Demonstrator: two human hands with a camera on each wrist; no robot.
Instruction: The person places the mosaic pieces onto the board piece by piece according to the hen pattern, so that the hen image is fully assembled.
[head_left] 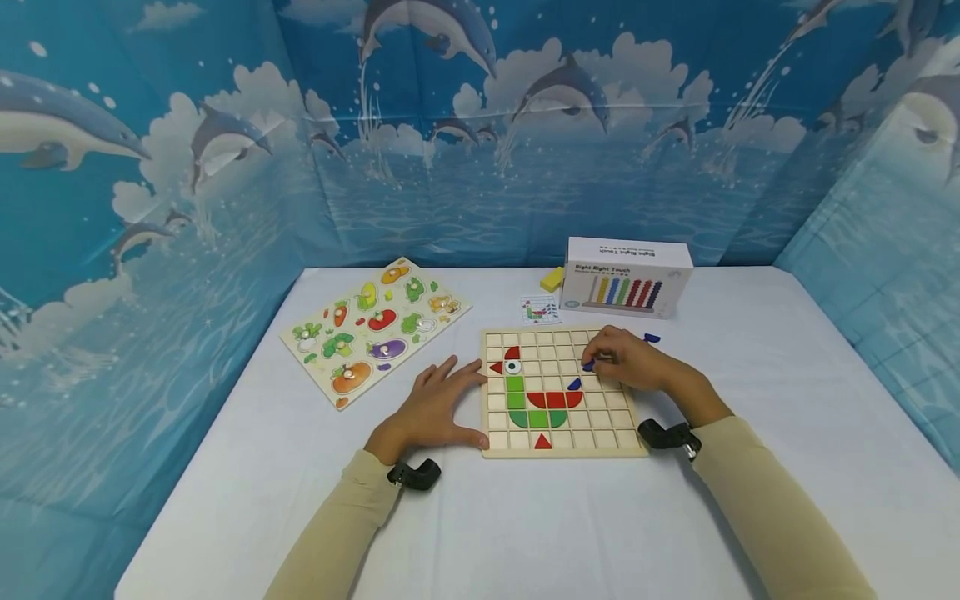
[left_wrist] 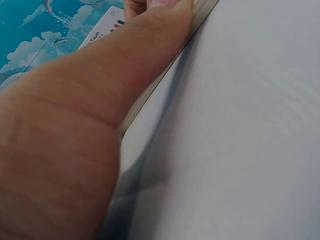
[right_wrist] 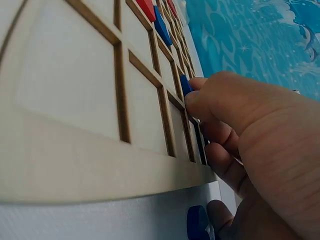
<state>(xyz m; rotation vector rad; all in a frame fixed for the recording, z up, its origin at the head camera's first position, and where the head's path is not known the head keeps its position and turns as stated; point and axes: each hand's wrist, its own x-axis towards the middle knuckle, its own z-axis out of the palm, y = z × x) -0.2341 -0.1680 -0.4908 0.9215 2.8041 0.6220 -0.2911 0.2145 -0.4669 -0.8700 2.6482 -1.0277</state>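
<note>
A wooden grid board (head_left: 566,453) lies on the table with a bird-like figure of red, green and blue pieces in its cells. My right hand (head_left: 626,357) is over the board's right part and pinches a small blue piece (right_wrist: 185,85) between thumb and finger. Another blue piece (head_left: 574,384) sits in the grid above the red row (head_left: 554,400). At the board's left side, my left hand (head_left: 433,410) is spread, thumb at the near corner and fingertips at the upper edge. One more blue piece (right_wrist: 197,222) lies beside the board, near the right little finger.
Behind the board are a small picture card (head_left: 540,309), a yellow block (head_left: 552,279) and a white box (head_left: 630,277) printed with coloured bead columns. A vegetable puzzle board (head_left: 330,395) lies at the left. Dolphin-printed cloth (head_left: 450,200) walls the table's back and sides.
</note>
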